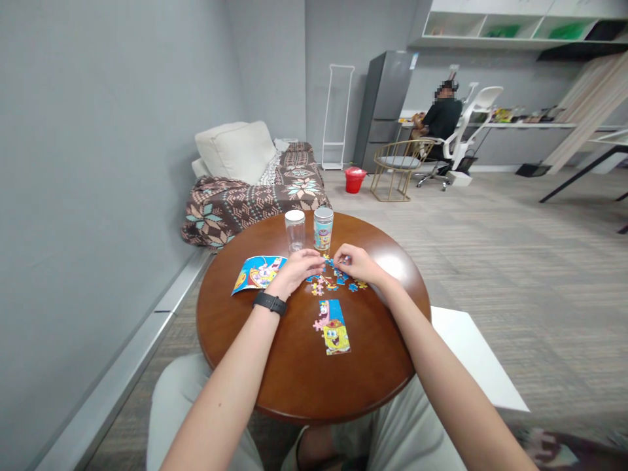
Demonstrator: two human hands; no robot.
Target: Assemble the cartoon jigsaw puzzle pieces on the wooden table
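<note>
Loose jigsaw puzzle pieces (338, 280), mostly blue, yellow and pink, lie scattered in the middle of a round brown table (235, 347). At the pile's left edge is my left hand (300, 267), its fingers stretched out over the pieces and apart from the thumb. My right hand (360, 263) pinches at the pile's upper right, with a small puzzle piece (345, 260) partly hidden by its fingers. Closer to me lies a joined puzzle section (335, 328) with a yellow cartoon face and a pink figure. A curled picture sheet (255, 272) rests left of my left hand.
Behind my hands stand a clear jar (295, 233) with a white lid and a cartoon-printed tin (323, 230). A covered sofa (265, 176) is beyond the table. Farther off are a red bin (354, 180), a gold-framed chair (400, 163) and a person (444, 118) at a counter.
</note>
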